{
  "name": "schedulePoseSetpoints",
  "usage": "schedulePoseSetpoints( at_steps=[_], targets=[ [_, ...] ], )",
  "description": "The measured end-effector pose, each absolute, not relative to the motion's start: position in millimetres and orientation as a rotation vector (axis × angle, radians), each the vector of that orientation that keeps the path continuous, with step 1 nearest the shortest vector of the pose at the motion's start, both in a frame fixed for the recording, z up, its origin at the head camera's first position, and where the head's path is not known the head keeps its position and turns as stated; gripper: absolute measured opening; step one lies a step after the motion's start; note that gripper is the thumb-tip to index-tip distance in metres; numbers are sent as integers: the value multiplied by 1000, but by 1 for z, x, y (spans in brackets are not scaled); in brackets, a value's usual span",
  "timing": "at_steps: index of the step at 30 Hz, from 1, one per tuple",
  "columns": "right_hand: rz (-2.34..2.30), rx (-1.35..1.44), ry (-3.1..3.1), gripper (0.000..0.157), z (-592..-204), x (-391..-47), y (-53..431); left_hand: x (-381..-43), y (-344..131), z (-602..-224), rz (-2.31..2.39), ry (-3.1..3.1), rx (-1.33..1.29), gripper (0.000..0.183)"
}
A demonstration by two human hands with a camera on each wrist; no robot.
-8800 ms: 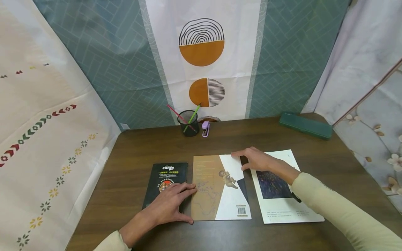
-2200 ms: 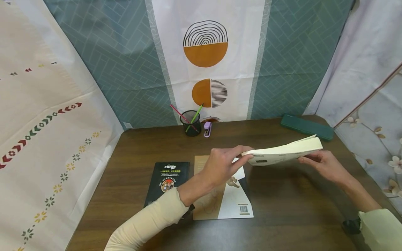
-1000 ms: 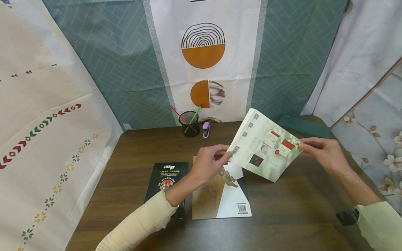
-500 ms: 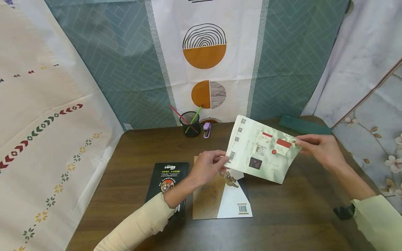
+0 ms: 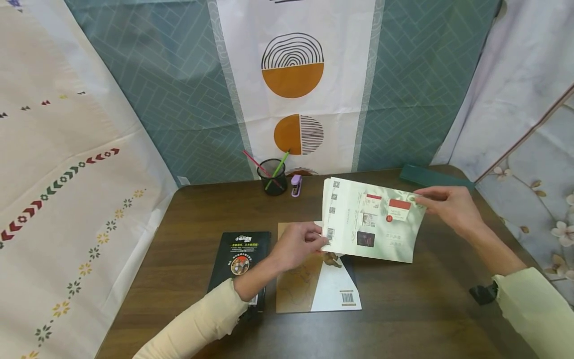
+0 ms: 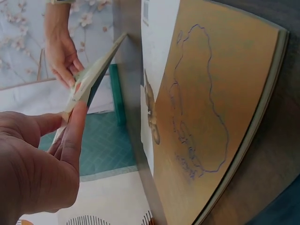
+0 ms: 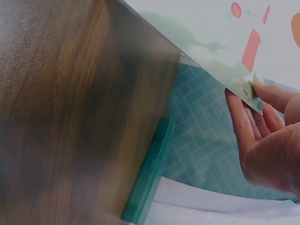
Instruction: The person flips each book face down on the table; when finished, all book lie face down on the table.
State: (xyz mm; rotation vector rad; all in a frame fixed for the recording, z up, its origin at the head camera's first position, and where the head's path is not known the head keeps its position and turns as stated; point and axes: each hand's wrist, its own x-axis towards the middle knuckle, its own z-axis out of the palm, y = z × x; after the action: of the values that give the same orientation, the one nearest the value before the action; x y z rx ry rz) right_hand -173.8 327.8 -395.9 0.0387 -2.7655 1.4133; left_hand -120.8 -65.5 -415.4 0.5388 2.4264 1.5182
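A pale green and white book [image 5: 381, 224] with red labels and small square codes is held up above the table in the head view. My left hand [image 5: 299, 245] pinches its left edge near the barcode, thumb on top. At the upper right corner my right hand [image 5: 450, 207] grips it between thumb and fingers. Below the raised book lies a tan and white book [image 5: 318, 289], partly hidden by it and by my left hand. A black book [image 5: 239, 254] lies to its left, its lower part covered by my left forearm.
A black mesh pen cup [image 5: 272, 179] with a red and a green pencil stands at the back, next to a purple stapler [image 5: 296, 185]. A long green box [image 5: 432, 175] lies at the back right of the wooden table [image 5: 179, 249].
The pale book, earlier flat at the right of the table, has been lifted by both hands. It has since turned from steeply slanted to nearly level, its far left corner coming down.
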Motion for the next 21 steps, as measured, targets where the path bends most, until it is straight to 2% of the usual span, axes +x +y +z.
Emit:
schedulePoseSetpoints(
  at_steps=[9,21],
  targets=[
    [1355,46,-2797,45,-396,-178,326,-119,-65,-421,1492,2381,509,18],
    [1335,19,-2860,51,-391,-190,320,-118,-63,-430,1468,2383,416,22]
  ],
)
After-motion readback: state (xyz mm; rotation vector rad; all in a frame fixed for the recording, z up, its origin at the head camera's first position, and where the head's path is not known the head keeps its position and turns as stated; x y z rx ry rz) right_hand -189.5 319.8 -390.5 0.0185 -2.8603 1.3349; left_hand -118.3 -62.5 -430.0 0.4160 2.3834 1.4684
